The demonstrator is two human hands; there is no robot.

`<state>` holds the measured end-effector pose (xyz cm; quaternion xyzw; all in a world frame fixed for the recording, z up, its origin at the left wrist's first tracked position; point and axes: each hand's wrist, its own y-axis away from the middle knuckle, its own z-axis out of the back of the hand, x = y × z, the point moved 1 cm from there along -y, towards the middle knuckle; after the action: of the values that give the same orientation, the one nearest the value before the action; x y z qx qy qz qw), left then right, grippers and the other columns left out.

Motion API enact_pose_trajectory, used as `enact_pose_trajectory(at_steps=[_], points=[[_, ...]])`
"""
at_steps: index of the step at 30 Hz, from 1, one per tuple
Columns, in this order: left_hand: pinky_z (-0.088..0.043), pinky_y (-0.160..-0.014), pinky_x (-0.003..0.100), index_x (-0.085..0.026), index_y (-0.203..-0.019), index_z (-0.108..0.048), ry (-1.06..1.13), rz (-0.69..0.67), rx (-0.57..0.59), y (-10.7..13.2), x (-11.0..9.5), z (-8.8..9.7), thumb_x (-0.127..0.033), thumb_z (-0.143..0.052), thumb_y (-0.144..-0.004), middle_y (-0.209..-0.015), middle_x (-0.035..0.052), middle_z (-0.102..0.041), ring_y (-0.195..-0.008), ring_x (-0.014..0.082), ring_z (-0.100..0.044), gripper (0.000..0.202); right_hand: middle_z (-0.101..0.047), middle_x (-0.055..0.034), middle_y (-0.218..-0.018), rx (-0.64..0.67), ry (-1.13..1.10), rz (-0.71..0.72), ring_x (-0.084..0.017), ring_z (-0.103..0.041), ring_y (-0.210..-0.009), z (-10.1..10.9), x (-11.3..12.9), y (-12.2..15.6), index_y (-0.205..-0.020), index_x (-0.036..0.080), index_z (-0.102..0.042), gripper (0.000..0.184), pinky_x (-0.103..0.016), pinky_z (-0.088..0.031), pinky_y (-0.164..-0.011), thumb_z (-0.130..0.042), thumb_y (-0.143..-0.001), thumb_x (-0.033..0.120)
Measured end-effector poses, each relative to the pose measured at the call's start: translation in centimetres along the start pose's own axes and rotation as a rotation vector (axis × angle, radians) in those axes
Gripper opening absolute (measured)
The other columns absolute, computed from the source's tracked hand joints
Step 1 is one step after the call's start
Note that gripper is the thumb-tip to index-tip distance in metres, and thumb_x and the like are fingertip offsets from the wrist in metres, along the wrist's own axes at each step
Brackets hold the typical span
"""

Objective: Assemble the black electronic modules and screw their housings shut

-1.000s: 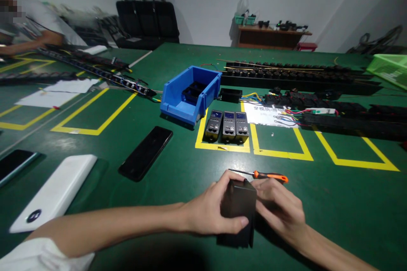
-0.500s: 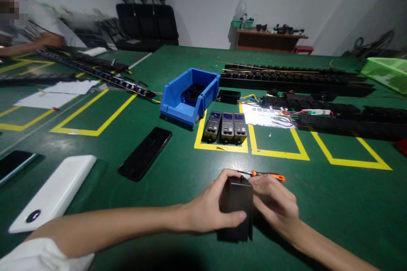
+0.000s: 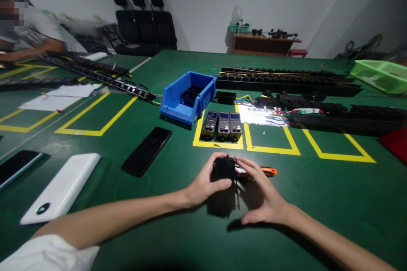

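My left hand [image 3: 206,184] is wrapped round a black box-shaped module [image 3: 225,169], thumb on the near side. Dark thin edges stick out at the module's lower right. My right hand [image 3: 269,201] is spread, its fingertips at the module's upper right edge and its thumb well apart. Whether those fingertips press on the module I cannot tell. Behind the right fingers lies a screwdriver [image 3: 270,171] with an orange and black handle, its shaft hidden. Beyond, three similar modules [image 3: 224,126] with small displays stand inside a yellow taped outline.
A blue bin [image 3: 179,112] with black parts stands past the modules. A black phone [image 3: 148,150] and a white power-bank-like slab [image 3: 63,188] lie left. Long black strips with wires [image 3: 299,103] and a green basket [image 3: 381,77] are at right. Another person [image 3: 41,38] works far left.
My right hand has opened, its thumb moving away from the module. The module has tilted, showing more of its top, and sits a little farther away. The view has shifted slightly.
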<state>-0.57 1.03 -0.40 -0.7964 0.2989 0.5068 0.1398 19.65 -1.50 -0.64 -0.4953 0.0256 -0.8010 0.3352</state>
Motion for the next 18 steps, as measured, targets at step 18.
enact_pose_trajectory(at_steps=[18], points=[[-0.049, -0.092, 0.039, -0.022, -0.119, -0.042, -0.190, -0.064, 0.030, -0.07, -0.06, 0.21, -0.027, -0.075, -0.075, -0.115, 0.0071, -0.056, -0.105, 0.0217, -0.059, 0.056, -0.044, -0.0170, -0.135, -0.134, 0.239, 0.126, -0.033, -0.047, -0.126, -0.71, -0.38, 0.56, -0.139, 0.021, -0.034, 0.105, -0.049, -0.045, -0.102, -0.086, -0.052, 0.051]])
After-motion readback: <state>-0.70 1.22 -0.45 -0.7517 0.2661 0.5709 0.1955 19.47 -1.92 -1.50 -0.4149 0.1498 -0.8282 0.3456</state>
